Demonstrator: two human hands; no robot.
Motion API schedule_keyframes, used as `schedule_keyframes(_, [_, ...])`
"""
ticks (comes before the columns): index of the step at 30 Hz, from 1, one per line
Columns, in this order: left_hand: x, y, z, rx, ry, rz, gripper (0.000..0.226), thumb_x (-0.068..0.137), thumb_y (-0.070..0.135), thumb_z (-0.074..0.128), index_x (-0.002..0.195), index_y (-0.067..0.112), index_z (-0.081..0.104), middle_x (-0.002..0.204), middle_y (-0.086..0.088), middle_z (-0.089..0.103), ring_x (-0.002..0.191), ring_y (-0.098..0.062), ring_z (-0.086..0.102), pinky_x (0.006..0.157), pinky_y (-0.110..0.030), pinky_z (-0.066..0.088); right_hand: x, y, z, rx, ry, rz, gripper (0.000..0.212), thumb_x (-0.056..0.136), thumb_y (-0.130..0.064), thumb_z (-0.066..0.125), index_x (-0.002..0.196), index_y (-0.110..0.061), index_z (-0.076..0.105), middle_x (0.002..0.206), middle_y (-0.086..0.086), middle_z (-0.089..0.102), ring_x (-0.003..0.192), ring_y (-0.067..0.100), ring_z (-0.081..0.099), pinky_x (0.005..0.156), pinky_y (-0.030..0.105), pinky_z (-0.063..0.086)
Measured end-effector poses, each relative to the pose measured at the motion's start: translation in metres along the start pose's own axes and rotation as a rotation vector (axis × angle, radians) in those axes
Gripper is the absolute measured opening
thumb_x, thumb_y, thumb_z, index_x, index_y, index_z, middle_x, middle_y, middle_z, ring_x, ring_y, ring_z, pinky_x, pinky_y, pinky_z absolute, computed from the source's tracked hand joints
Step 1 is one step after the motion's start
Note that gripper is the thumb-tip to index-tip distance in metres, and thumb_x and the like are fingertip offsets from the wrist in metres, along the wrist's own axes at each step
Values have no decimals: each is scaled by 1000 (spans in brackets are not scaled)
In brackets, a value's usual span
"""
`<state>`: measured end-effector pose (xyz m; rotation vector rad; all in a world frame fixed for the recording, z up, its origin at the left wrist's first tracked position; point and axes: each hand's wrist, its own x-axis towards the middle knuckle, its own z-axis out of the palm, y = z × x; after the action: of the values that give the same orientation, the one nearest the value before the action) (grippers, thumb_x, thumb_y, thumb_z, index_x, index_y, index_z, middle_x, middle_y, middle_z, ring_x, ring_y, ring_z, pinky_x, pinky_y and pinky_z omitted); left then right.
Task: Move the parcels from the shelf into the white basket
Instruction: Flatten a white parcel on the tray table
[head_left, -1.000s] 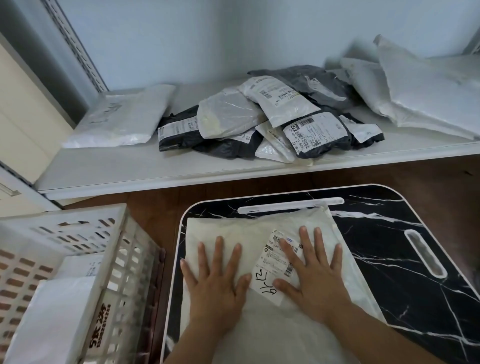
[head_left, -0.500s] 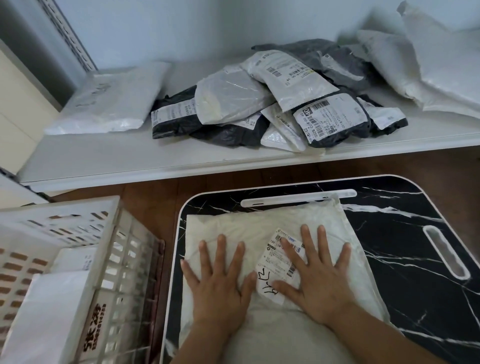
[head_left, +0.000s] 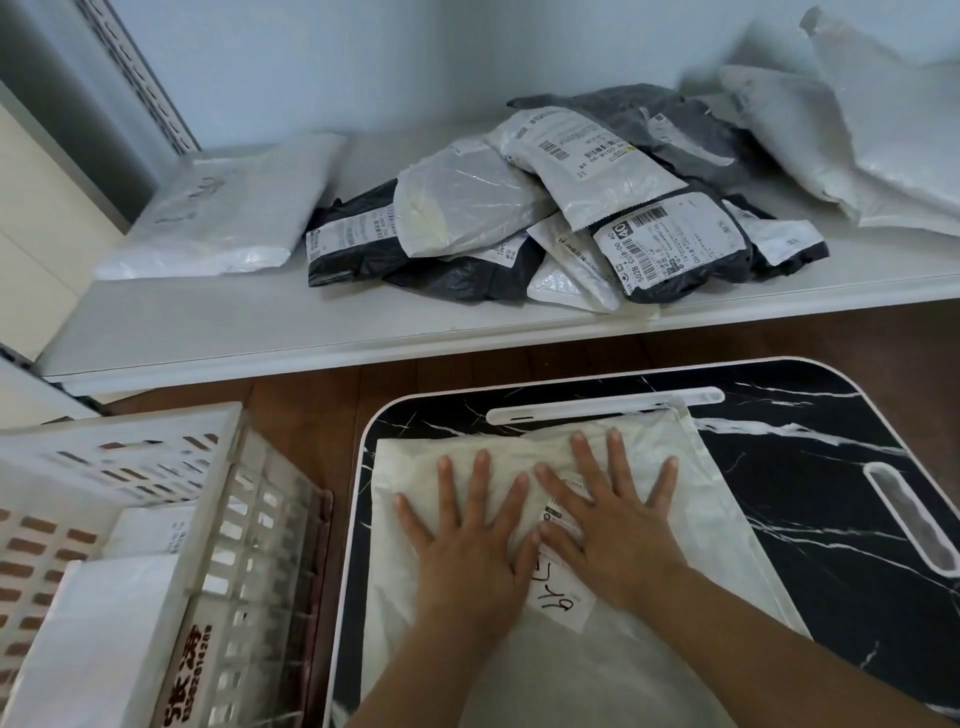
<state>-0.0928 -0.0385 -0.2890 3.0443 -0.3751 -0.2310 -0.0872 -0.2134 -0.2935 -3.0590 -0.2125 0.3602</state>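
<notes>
Both hands lie flat, fingers straight and spread, palms down on a large white poly mailer (head_left: 691, 499) that rests on a black marble-pattern tray table (head_left: 810, 467). Left hand (head_left: 467, 540) presses the mailer's middle; right hand (head_left: 613, 525) sits just beside it, thumbs nearly touching, and covers part of the shipping label (head_left: 563, 597), which carries handwritten black marks. Neither hand curls round or pinches anything.

White basket (head_left: 218, 519): slotted plastic crate at lower left, just beside the table's left edge, red printed characters on its near wall. Inside it lie at least 2 white parcels (head_left: 104, 623).

White shelf (head_left: 260, 332) runs across the view beyond the table. On it:
- 1 flat white parcel (head_left: 228, 213) at left, apart from the rest.
- a central heap of black and grey mailers (head_left: 467, 208), overlapping, several with barcode labels; a black one with a "40" label (head_left: 675, 244) sits at the heap's front right.
- large white bags (head_left: 857, 150) at right, leaning against the wall.

Brown wooden floor (head_left: 311, 405) shows between shelf and table.
</notes>
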Motion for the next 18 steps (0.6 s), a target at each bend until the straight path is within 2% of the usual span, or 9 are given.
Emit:
schedule_keyframes(1, [1, -1, 2, 7, -16, -1, 56, 96, 62, 15, 146, 42, 28, 158, -1, 24, 144, -38, 17, 100, -75, 15, 2, 0, 2, -10, 16, 0, 62, 93, -70, 17, 146, -42, 31, 158, 5, 24, 144, 41, 15, 94, 79, 15])
schedule_keyframes(2, [2, -1, 5, 14, -34, -3, 56, 95, 62, 15, 145, 42, 30, 157, -1, 26, 144, -38, 19, 99, -76, 17, 3, 0, 2, -32, 5, -7, 62, 92, -71, 12, 147, -45, 25, 160, 2, 17, 145, 41, 10, 95, 80, 12])
schedule_keyframes(4, [4, 0, 5, 16, -79, -13, 56, 95, 63, 11, 145, 44, 27, 157, -1, 24, 145, -38, 14, 100, -77, 14, 7, 2, 1, -56, -9, -16, 66, 83, -75, -8, 144, -52, -8, 158, -6, -19, 144, 36, -21, 98, 79, -4])
schedule_keyframes(6, [7, 1, 0, 12, -100, -18, 62, 89, 65, -5, 147, 49, 8, 161, 3, 0, 146, -35, -8, 102, -76, -2, 7, 3, 0, -19, -43, -11, 70, 70, -75, -23, 136, -52, -27, 148, -11, -39, 136, 29, -39, 99, 76, -13])
schedule_keyframes(8, [9, 2, -5, -10, -129, -13, 65, 81, 66, -15, 145, 50, -12, 155, 7, -25, 141, -31, -29, 102, -72, -14, 10, 3, -8, 6, -86, -16, 75, 62, -77, -27, 133, -52, -31, 145, -12, -43, 134, 27, -42, 100, 75, -15])
schedule_keyframes(11, [9, -3, -15, -35, -170, -13, 66, 83, 67, -8, 146, 48, -10, 153, 10, -28, 141, -26, -31, 107, -66, -16, 5, 11, -14, 150, -90, -14, 91, 53, -85, -29, 137, -50, -26, 150, -14, -34, 139, 17, -35, 107, 64, -16])
schedule_keyframes(13, [4, -15, -22, -71, -99, -110, 69, 84, 63, 0, 150, 42, 0, 159, 6, -16, 145, -23, -21, 114, -59, -9, -6, 23, -21, 247, 19, 67, 98, 63, -87, -17, 149, -42, -7, 160, -6, -13, 145, 13, -19, 115, 52, -10])
schedule_keyframes(15, [-5, -28, -34, -160, 17, -335, 66, 92, 58, 23, 151, 36, 5, 161, -1, -4, 147, -27, -3, 116, -52, 8, -20, 36, -28, 233, 175, 215, 87, 81, -80, 8, 152, -30, 15, 161, 4, 8, 148, 18, 0, 116, 49, 2])
schedule_keyframes(18, [-14, -48, -53, -497, 91, -589, 78, 89, 36, 58, 151, 21, 14, 150, -11, 27, 131, -33, 39, 103, -45, 37, -41, 49, -41, 286, 198, 574, 77, 87, -63, 47, 147, -23, 23, 149, 13, 26, 138, 30, 23, 107, 53, 28])
